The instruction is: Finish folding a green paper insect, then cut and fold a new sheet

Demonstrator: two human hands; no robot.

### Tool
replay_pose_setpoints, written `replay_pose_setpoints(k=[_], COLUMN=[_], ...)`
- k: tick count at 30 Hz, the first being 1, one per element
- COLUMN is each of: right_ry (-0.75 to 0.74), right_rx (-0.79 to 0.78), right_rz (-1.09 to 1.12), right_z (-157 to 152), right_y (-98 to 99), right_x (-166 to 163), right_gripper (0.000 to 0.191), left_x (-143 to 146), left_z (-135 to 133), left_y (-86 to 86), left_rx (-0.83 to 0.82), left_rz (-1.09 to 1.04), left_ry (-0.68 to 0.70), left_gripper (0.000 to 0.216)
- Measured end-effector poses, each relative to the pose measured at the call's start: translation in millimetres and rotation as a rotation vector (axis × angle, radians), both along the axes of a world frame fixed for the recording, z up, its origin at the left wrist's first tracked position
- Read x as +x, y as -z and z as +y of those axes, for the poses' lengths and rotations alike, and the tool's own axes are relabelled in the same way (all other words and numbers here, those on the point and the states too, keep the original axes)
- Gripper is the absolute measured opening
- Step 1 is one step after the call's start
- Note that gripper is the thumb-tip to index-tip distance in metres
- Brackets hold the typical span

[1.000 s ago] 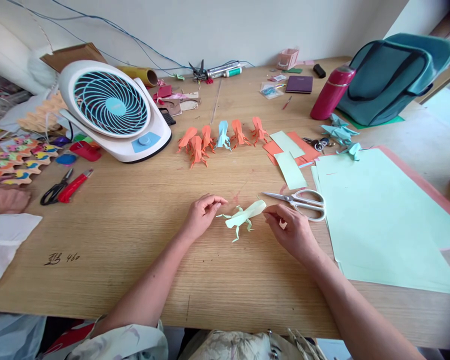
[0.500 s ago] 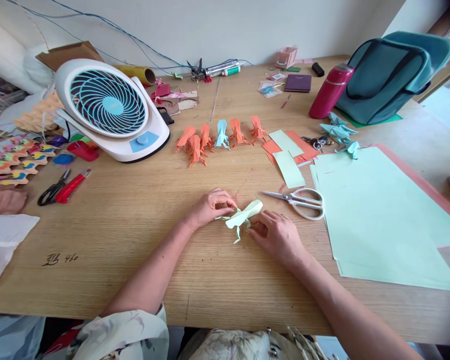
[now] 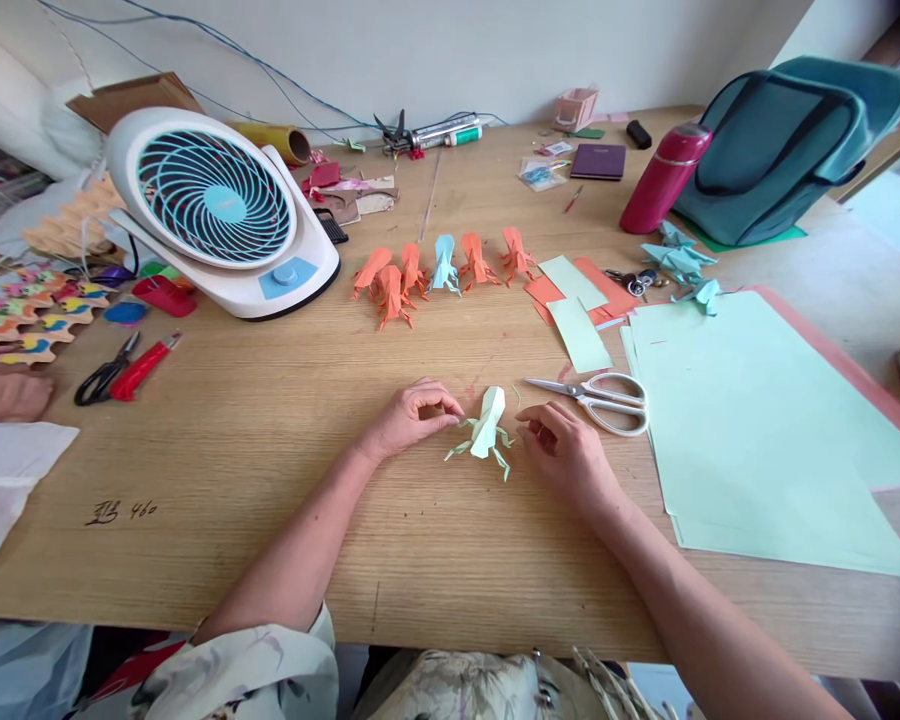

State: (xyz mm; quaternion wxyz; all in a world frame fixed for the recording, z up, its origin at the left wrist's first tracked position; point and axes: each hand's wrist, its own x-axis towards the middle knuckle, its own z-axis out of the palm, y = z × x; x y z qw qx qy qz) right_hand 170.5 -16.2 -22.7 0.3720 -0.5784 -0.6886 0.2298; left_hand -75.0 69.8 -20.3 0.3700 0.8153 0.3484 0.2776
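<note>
A pale green folded-paper beetle stands on its thin bent legs on the table, between my two hands. My left hand is at its left side, thumb and forefinger slightly parted, the tips close by a left leg; whether they touch it I cannot tell. To the right, my right hand rests with loosely curled fingers, its fingertips a small gap away from the legs. Neither hand grips the beetle. White-handled scissors lie just beyond my right hand, blades pointing left.
Several orange paper beetles and a light blue one stand farther back. Green paper sheets cover the right side, with cut strips nearby. A fan, red cutter, magenta bottle and teal bag surround the work area.
The green beetle has turned from lying slanted to standing with its broad end away from me. My right hand has come off it; my left hand has drawn slightly left.
</note>
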Motion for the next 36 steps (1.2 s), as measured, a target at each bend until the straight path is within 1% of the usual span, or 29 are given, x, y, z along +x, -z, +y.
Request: replay_pose_setpoints(k=[4,8,10,13,15,18,23,28,32,36], right_ry=[-0.022,-0.065,-0.086,-0.093,-0.084,-0.065,-0.033,0.032,0.069,0.106], right_rx=[0.002,-0.065,-0.098,-0.104,-0.087,-0.068,-0.046,-0.051,-0.081,-0.156], right_rz=[0.010,0.006,-0.025,-0.118,-0.177,-0.220,-0.228,-0.223,-0.208,-0.153], right_z=[1.5,0.1,-0.7,-0.9,-0.3,0.6,0.9,2.0,3.6,4.0], right_y=[-2.8,-3.0,-2.1,0.2,1.9,4.2,5.6,6.3,5.6,2.3], right_x=[4.0,2.3,0.2,-3.1,-5.1,-7.6,-10.8,-14.3,-16.1,-16.1], right_gripper=[0.010,0.008,0.007,0.003,0.002,0.006,0.014,0.021,0.025,0.025], left_x=[-0.3,-1.1,-1.3,-0.6,0.8,3.6,7.3,9.9,12.8,15.7], left_z=[-1.2,-1.4,-1.5,-2.1,-2.9,-4.3,-6.2,-8.2,-9.4,-10.5], left_y=[2.3,4.3,5.0,5.5,5.0,3.5,2.5,6.0,10.0,9.1], left_rx=[0.002,0.013,0.032,0.067,0.081,0.101,0.134,0.151,0.171,0.150], left_rz=[0.053,0.104,0.125,0.158,0.176,0.191,0.212,0.214,0.205,0.186], left_ry=[-0.006,0.009,0.026,0.033,0.027,0.027,0.022,-0.016,-0.051,-0.067], left_gripper=[0.008,0.009,0.008,0.006,0.004,0.004,0.008,0.012,0.025,0.036])
